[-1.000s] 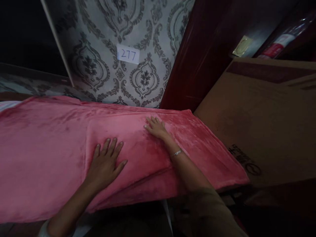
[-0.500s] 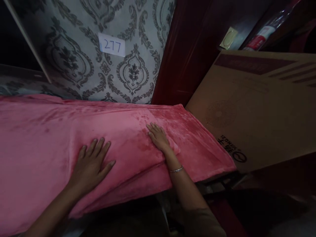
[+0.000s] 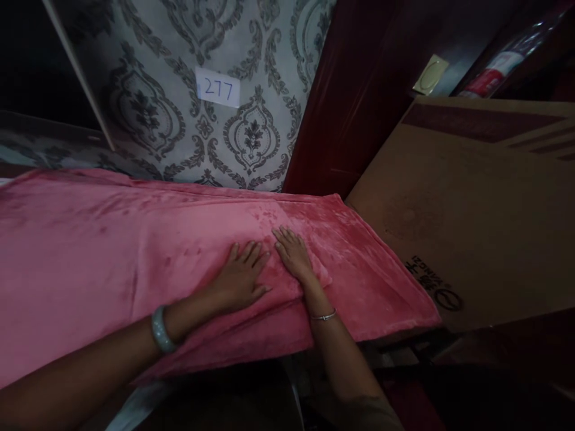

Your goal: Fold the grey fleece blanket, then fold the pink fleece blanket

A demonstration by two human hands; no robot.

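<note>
A pink plush piece of folded fabric (image 3: 193, 239) lies flat on top of a larger pink plush cloth (image 3: 359, 275) spread over a long surface. My left hand (image 3: 240, 278) rests palm down on the folded piece with its fingers apart; a pale bangle circles that wrist. Just right of it, my right hand (image 3: 293, 254) lies flat near the right end of the same piece, fingers stretched out. A thin silver bracelet sits on the right wrist. Neither hand grips anything.
A large cardboard box (image 3: 485, 227) leans at the right end of the cloth. Behind stands a patterned wall (image 3: 179, 131) with a paper marked 277 (image 3: 218, 88), beside a dark red panel (image 3: 345, 108). A plastic bottle (image 3: 503, 63) lies above the box.
My left hand has slid right across the folded fabric, close to my right hand. The right hand stays in nearly the same place on the fabric. The view has shifted slightly.
</note>
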